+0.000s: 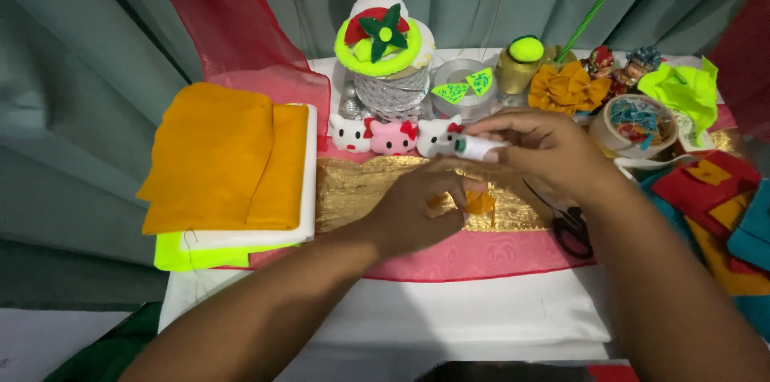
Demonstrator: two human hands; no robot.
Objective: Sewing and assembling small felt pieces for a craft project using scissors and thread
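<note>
Small white tube (480, 147), maybe glue, pinched lengthwise in right hand (545, 149) fingers, held above gold cloth (361, 189) at table centre. Left hand (417, 209) curled, fingertips pressing small orange felt piece (480, 202) onto gold cloth just beneath tube. Black scissors (571, 228) lying right, partly under right wrist. Three little cat-face figures (393, 136) in a row just beyond. Folded orange fabric (224, 157) stacked far left. Tape roll (638, 125) and felt scraps (722, 197) at right.
</note>
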